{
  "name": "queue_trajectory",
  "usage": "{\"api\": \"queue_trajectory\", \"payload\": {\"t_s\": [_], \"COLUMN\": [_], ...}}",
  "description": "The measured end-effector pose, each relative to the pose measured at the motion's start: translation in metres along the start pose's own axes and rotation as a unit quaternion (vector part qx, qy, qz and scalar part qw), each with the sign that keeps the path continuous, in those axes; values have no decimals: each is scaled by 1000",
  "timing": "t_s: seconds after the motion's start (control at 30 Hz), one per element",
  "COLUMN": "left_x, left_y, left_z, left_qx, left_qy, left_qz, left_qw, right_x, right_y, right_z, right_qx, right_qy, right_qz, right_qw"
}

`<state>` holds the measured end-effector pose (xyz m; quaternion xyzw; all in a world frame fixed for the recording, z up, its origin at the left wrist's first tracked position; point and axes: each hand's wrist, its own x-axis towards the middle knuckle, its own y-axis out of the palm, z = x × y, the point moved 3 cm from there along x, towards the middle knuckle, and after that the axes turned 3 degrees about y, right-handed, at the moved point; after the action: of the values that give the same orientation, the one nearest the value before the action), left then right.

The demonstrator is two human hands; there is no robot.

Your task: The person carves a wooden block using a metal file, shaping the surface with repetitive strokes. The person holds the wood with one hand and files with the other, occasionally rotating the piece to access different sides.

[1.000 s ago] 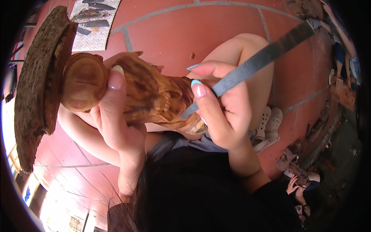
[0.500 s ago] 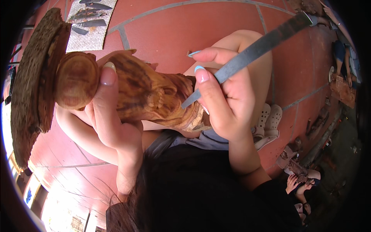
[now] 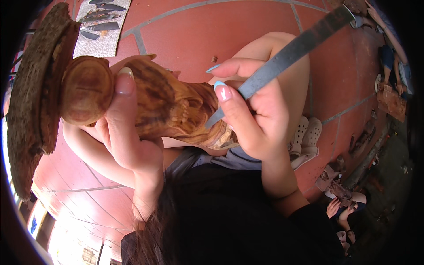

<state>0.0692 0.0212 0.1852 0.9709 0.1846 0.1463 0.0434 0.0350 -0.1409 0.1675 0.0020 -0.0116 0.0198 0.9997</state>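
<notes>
A brown wood carving [image 3: 152, 99] with dark grain lies across my lap, its base of rough bark-like wood [image 3: 33, 101] out to the left. My left hand [image 3: 126, 137] is closed round the carving, thumb on top beside a smooth rounded knob [image 3: 86, 90]; its other fingers are mostly hidden behind the wood. In my right hand [image 3: 265, 119] is a long flat steel carving chisel [image 3: 291, 59], pinched between thumb and fingers. The chisel's narrow tip meets the carved folds near the carving's right end, and its wide end points up and right.
A pale woven mat [image 3: 95, 44] with several dark blades lies on the red tiled floor [image 3: 198, 39] at far left. Pale clogs [image 3: 304, 139] stand right of my knee. Other people's hands [image 3: 340, 207] and wood pieces [image 3: 391, 104] show along the right rim.
The carving and its base have shifted slightly left. My right hand and the chisel have also moved a little left and up, the tip staying at about the same spot on the wood.
</notes>
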Motion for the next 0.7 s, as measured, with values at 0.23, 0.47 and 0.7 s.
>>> {"api": "queue_trajectory", "payload": {"t_s": [0.23, 0.47, 0.7], "left_x": [2, 3, 10], "left_y": [4, 7, 1], "left_z": [-4, -9, -1], "left_qx": [-12, -21, -61], "left_qy": [-22, -57, -56], "left_qz": [3, -25, 71], "left_qw": [1000, 998, 994], "right_x": [5, 9, 1], "right_y": [-3, -3, -18], "right_z": [-1, -5, -5], "right_qx": [-10, 81, 177], "right_qy": [-39, -15, -19], "right_qz": [-39, -62, -81], "right_qw": [998, 995, 981]}}
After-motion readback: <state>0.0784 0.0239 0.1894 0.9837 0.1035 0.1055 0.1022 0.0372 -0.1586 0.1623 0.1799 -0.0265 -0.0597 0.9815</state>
